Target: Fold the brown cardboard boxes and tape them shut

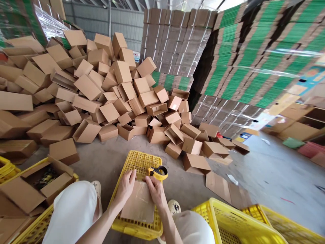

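A brown cardboard box (138, 206) with a glossy, clear strip across its top lies on an upturned yellow plastic crate (143, 159) between my knees. My left hand (127, 183) is closed at the far left corner of the box, thumb and fingers pinched together. At the far right corner my right hand (155, 191) is also closed, with its fingertips on the edge. Just beyond my right hand, a yellow tape dispenser (158, 173) with a dark roll rests on the crate. What lies under my fingertips is partly hidden.
A large heap of cardboard boxes (88, 86) spreads across the floor ahead. Tall strapped stacks of flat cardboard (175, 40) rise behind it. Yellow crates (228, 217) stand at my right; an open carton (27, 189) sits in another at my left.
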`<state>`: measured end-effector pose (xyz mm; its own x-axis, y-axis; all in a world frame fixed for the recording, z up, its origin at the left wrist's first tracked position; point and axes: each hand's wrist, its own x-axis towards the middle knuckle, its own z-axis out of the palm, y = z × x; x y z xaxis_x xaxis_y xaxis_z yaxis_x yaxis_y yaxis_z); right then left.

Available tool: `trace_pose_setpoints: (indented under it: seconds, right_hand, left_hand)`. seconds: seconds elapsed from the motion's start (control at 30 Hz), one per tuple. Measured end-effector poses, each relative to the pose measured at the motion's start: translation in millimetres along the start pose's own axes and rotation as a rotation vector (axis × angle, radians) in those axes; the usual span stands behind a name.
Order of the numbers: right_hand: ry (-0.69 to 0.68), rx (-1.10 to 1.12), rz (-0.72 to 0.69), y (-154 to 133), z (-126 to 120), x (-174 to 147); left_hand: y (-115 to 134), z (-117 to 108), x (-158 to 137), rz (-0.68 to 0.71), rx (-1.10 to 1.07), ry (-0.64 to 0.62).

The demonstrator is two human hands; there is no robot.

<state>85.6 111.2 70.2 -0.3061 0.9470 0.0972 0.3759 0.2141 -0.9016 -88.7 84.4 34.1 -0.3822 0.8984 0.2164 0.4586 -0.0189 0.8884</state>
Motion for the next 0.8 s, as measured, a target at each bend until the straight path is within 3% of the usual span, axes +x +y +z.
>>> trace_pose_setpoints:
  seconds: [0.13,0.23,0.37,0.43,0.47,0.6,0.8]
  right_hand:
    - [-0.297,-0.083,-0.021,-16.9,-17.8,-27.5]
    - [-0.412,-0.126,-0.107,-12.8,-15.2,-55.9]
    - [-0.363,-0.319,-0.113,34.1,21.4,-105.8]
    - [-0.403,-0.427,-0.123,62.9,44.9,-129.3]
    - [-0.422,-0.471,-0.151,75.0,55.5,-138.7]
    - [-0.25,-0.614,-0.22,97.1,81.8,-153.3]
    - [-0.135,-0.673,-0.189,83.1,91.0,-112.0]
  left_hand:
    - [-0.9,-5.1,-45.1,-0.042,-0.139,-0.045]
    - [-20.6,1.7,-96.0,-0.031,-0.159,-0.055]
    - [-74.9,21.2,-168.9,-0.173,-0.131,-0.104]
    - [-100.8,27.5,-193.2,-0.238,-0.092,-0.137]
    - [-110.3,28.8,-200.1,-0.263,-0.07,-0.158]
    - [-121.1,27.8,-199.2,-0.306,0.036,-0.254]
    - [-107.7,27.2,-187.9,-0.331,0.063,-0.236]
